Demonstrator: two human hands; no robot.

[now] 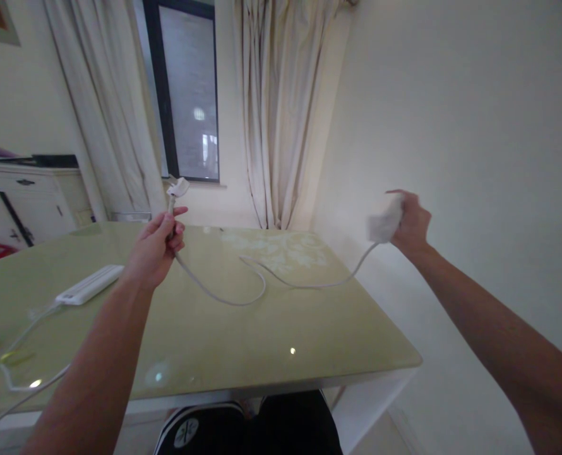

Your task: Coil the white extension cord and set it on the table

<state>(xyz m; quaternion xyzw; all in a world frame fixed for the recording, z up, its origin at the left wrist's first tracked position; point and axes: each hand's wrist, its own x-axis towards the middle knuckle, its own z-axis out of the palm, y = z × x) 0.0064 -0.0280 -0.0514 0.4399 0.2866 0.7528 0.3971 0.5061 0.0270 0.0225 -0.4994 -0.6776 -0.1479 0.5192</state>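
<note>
My left hand (156, 245) is closed around a white cable just below its white plug (178, 187), which sticks up above my fingers. The cable (243, 292) droops from that hand onto the green glass tabletop (243, 341), loops, and rises to my right hand (411, 222). My right hand is out past the table's right edge, close to the wall, and grips a blurred white block (383, 222) at the cable's other end.
A white power strip (89, 284) lies on the table at the left, its cord trailing to the near left edge. A white cabinet (23, 202) stands at far left. Behind the table are curtains (281, 114) and a dark-framed window (189, 95).
</note>
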